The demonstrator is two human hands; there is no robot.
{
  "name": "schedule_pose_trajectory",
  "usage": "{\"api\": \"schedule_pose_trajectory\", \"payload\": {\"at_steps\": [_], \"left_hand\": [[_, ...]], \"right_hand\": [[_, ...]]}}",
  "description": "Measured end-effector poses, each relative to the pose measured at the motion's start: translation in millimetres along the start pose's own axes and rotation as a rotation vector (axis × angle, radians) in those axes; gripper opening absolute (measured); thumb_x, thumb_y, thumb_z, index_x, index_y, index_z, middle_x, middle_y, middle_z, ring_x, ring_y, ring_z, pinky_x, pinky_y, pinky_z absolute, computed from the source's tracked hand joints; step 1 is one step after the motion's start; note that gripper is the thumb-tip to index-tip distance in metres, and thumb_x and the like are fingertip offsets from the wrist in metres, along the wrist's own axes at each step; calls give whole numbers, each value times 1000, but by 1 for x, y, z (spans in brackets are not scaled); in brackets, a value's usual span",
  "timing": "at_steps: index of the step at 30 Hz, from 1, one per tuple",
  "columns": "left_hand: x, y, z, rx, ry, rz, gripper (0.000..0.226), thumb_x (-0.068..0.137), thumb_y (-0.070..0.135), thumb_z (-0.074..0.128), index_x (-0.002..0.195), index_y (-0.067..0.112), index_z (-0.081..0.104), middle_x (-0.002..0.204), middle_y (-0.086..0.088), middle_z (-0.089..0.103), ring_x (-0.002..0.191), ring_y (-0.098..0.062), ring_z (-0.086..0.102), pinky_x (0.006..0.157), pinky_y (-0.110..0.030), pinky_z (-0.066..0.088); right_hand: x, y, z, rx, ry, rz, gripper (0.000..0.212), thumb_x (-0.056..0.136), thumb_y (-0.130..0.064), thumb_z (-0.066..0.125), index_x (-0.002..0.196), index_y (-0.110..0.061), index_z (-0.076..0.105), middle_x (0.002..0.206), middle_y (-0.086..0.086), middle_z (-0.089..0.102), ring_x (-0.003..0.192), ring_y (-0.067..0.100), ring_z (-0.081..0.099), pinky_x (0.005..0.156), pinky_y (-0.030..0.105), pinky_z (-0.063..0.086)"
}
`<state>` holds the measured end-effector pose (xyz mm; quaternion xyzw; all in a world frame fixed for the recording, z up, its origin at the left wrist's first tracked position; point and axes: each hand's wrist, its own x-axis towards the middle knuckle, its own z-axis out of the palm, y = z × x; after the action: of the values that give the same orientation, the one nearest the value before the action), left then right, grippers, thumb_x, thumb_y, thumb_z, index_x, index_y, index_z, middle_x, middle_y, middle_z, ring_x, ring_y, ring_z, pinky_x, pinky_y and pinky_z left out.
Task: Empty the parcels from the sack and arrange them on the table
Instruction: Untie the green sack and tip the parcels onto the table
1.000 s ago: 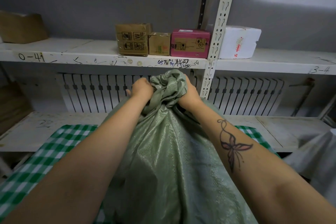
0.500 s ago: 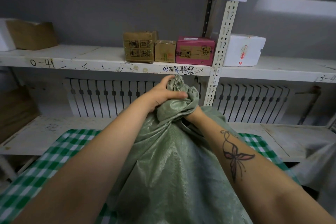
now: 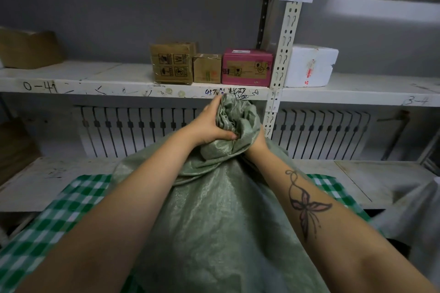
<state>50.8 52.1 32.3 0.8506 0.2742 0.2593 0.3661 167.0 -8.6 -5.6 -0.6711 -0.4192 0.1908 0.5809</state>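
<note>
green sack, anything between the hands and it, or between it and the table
Nothing visible. The left hand and right hand grip the bunched neck of the green sack, which lies over the checked tablecloth.

Green-checked cloth (image 3: 71,202) covers the table (image 3: 28,257), and the sack (image 3: 214,221) sits on it. On the shelf (image 3: 95,78) behind: a brown box (image 3: 172,63), a small box (image 3: 206,68) and a pink box (image 3: 246,68), side by side. A white box (image 3: 309,65) lies past the upright (image 3: 284,54), and a far box (image 3: 26,47) sits at left.

The sack (image 3: 214,221) stands mid-frame on the tabletop (image 3: 47,221) before me.
Behind it, at upper centre, four boxes (image 3: 246,68) sit in a row on the shelf (image 3: 95,78).
</note>
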Motion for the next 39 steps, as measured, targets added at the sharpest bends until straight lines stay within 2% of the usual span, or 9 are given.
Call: {"api": "schedule_pose_trajectory", "payload": {"at_steps": [7, 11, 15, 18, 21, 24, 28, 32, 39], "left_hand": [[-4, -21, 7, -53, -30, -87, 101, 66, 0, 80, 145, 12, 19, 127, 2, 46, 126, -15, 42, 101, -22, 31], [-5, -20, 21, -18, 200, -112, 73, 66, -1, 76, 130, 10, 43, 116, -3, 56, 111, -15, 50, 91, -21, 35], [-4, -27, 22, 44, 356, -167, 45, 69, 2, 72, 111, 7, 56, 112, -11, 63, 110, -27, 56, 88, -28, 40], [-5, -29, 22, 59, 381, -187, 38, 70, -2, 69, 106, 3, 57, 111, -17, 63, 109, -31, 57, 87, -28, 41], [-5, -28, 24, 54, 378, -170, 37, 69, -3, 68, 104, 2, 57, 108, -18, 63, 107, -31, 57, 87, -29, 42], [-4, -30, 25, 70, 367, -155, 40, 68, -2, 71, 106, 2, 57, 108, -17, 64, 106, -30, 58, 84, -27, 41], [-5, -33, 27, 58, 354, -161, 43, 67, 0, 73, 106, 6, 56, 107, -13, 64, 105, -29, 59, 87, -28, 42], [-2, -29, 28, 30, 370, -154, 44, 68, -1, 72, 108, 7, 56, 109, -13, 64, 107, -28, 58, 86, -26, 42], [8, -21, 23, 23, 301, -184, 51, 71, -2, 67, 118, 7, 50, 113, -13, 60, 110, -27, 55, 86, -28, 41]], "right_hand": [[2, -18, -12, -93, -398, -39, 67, 90, 14, 47, 147, -7, 20, 144, 18, 39, 125, 28, 47, 98, 28, 40], [1, -15, -13, 337, -430, 138, 72, 88, 16, 43, 148, -16, 19, 142, 22, 41, 123, 41, 48, 90, 39, 44], [10, -2, -28, 875, -373, 382, 73, 71, 2, 37, 141, -20, 27, 102, 15, 55, 82, 27, 55, 75, 37, 50], [20, 10, -30, 402, -175, 381, 51, 90, 2, 24, 137, -13, 35, 101, 15, 56, 67, 22, 49, 57, 27, 45], [27, 29, -28, -699, -245, 168, 52, 96, -6, 36, 145, -24, 32, 149, 16, 33, 129, 37, 40, 106, 45, 36], [23, 35, -26, -1160, -378, 278, 63, 96, -8, 41, 148, -36, 22, 159, 7, 10, 145, 39, 6, 114, 64, 9], [20, 44, -31, -961, -259, 221, 38, 95, -3, 39, 130, -14, 49, 131, 15, 53, 114, 31, 53, 95, 43, 47], [20, 31, -34, -633, 69, 58, 24, 95, 2, 31, 110, -1, 49, 95, 14, 57, 79, 25, 49, 68, 33, 40], [27, 2, -28, -376, 141, -171, 17, 97, -6, 38, 107, 1, 50, 102, 17, 60, 91, 28, 56, 78, 36, 45]]}}
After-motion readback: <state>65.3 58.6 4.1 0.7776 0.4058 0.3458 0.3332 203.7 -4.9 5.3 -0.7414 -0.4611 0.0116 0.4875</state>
